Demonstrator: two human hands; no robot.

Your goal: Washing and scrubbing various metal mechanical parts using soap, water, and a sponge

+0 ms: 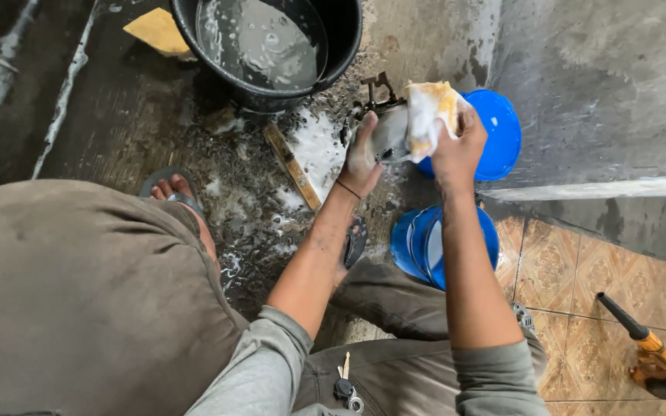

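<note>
Keys (346,385) dangle at the person's waist, nearest the camera, above grey trousers, and from there both forearms reach out over a wet, dirty concrete floor (140,115). The left hand (361,158) is wrapped around the near side of a metal part (389,132), thumb and fingers curled tight on it, holding it up in the air above the floor. The right hand (456,150) is closed on a soapy yellow sponge (429,115) and presses it against the far side of the part. The part looks grey and dull, smeared with suds, with a dark bracket-like piece sticking out at its top; how much grime is left I cannot tell under the foam. Slipping seems the main risk: soap on bare fingers and smooth metal could let the part drop onto the concrete or onto the sandalled foot (173,189) below. The bracket's edges might also snag the sponge or nick a finger if the wiping hand pushes hard across them. Just below the hands stand blue plastic lids (418,243), and a blue bucket (502,131) sits behind the sponge, so a dropped part could knock them. Farther off, a black tub (271,96) of foamy water stands beside a wooden stick (292,166) lying in suds, with a second yellow sponge (157,31) beyond.
</note>
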